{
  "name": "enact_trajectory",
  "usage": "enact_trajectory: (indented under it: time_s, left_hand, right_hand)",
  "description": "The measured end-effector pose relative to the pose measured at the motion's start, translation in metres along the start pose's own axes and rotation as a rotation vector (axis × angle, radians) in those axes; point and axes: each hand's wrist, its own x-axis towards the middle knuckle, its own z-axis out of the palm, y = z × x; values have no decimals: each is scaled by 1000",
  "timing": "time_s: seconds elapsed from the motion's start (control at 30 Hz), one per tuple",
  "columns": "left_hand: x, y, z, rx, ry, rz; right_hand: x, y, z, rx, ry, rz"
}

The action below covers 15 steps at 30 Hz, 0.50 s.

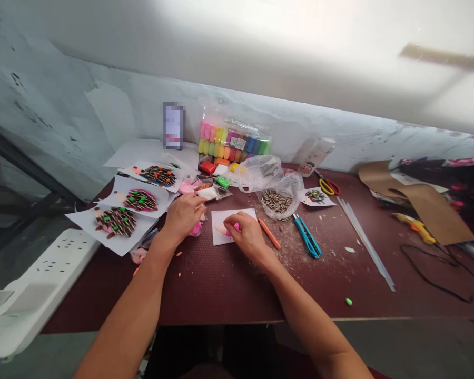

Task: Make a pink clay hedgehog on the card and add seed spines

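A small white card (pixel 218 236) lies on the dark red table, with a shape of pink and pale clay (pixel 228 232) on it. My right hand (pixel 247 236) bends over the card, thumb and fingers pinched together at the pink clay and partly hiding it. To the left, my left hand (pixel 185 217) hovers by bags of soft clay, its fingers curled and close together; what lies between them is hidden. Bright pink clay (pixel 196 229) in a clear bag shows just under that hand. An orange stick-like tool (pixel 269 233) rests right of the card.
Paper sheets with seed-covered clay hedgehogs (pixel 116 223) lie left, near a white power strip (pixel 43 279). A bag of striped seeds (pixel 277 201), teal cutter (pixel 307 237), scissors (pixel 328 186), clear sticks (pixel 367 245) and a yellow glue gun (pixel 416 227) lie right. Multicoloured clay packs (pixel 235 142) stand behind.
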Motion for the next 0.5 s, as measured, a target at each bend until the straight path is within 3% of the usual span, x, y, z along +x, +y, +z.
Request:
enact_trajectory:
  time_s: [0.1, 0.2, 0.5]
  left_hand:
    - [0, 1, -1, 156, 45, 51]
    - [1, 7, -3, 133, 76, 110]
    - [-5, 13, 3, -33, -202, 221]
  right_hand:
    - [-1, -1, 4, -75, 4, -40]
    - [-2, -3, 7, -135, 33, -54]
    - [0, 6, 9, -190, 34, -46]
